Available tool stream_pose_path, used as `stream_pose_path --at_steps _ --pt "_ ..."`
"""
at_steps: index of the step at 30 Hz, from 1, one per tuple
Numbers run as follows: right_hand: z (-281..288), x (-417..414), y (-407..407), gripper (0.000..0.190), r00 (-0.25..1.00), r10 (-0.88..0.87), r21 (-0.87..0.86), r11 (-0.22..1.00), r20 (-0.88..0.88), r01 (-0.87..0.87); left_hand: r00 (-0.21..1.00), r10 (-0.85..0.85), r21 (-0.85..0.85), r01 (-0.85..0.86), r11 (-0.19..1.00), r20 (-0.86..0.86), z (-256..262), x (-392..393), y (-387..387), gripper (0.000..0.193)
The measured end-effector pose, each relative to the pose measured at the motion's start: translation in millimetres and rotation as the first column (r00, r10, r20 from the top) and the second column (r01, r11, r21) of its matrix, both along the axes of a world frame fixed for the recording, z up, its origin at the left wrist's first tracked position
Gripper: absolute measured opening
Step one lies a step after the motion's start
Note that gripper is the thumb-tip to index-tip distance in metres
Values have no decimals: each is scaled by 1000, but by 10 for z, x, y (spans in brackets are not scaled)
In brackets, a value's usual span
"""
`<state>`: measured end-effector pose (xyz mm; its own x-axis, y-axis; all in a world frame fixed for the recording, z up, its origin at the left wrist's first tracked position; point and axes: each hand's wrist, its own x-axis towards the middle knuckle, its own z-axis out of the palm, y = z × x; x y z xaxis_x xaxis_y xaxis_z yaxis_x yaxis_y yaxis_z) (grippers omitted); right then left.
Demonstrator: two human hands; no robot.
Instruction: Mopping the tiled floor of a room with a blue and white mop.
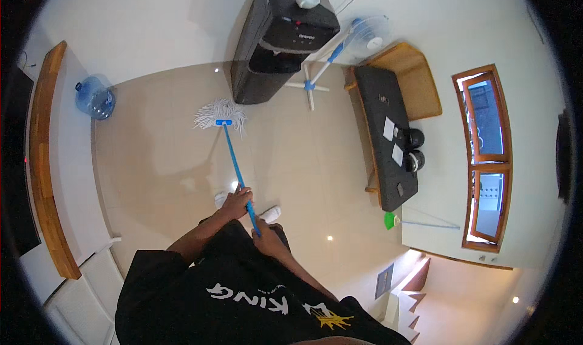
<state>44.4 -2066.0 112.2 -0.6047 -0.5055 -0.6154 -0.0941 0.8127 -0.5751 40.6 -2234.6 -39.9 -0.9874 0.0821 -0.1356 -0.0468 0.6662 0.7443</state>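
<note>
A string mop with a blue handle (233, 156) stretches out before me over the tiled floor. Its white string head (222, 110) lies spread on the tiles, close to the base of a black water dispenser (282, 35). My left hand (237, 203) grips the handle partway along. Nearer my body, my right hand (268, 239) is closed around the handle's top end. White footwear on my feet shows below the hands.
An empty-looking blue water jug (95, 98) stands by the left wall. A standing fan (319, 74) is right of the dispenser. Farther right, a cushioned wooden bench (385, 131) holds two helmets (413, 149). A green broom (390, 220) leans beyond it; stairs (405, 315) lie lower right.
</note>
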Motion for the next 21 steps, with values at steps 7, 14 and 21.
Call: stream_pose_path --at_steps 7,14,21 --pt "-34 -225 -135 55 996 -21 4 1000 -90 22 999 -13 -143 20 990 53 -160 -328 -191 31" --pt "597 -517 7 60 988 114 113 986 106 -126 989 -30 -88 17 996 -146 268 -218 39 33" --pt "175 -1181 -641 60 990 133 25 991 -43 -132 982 182 -128 -187 974 -48 185 -878 -493 28"
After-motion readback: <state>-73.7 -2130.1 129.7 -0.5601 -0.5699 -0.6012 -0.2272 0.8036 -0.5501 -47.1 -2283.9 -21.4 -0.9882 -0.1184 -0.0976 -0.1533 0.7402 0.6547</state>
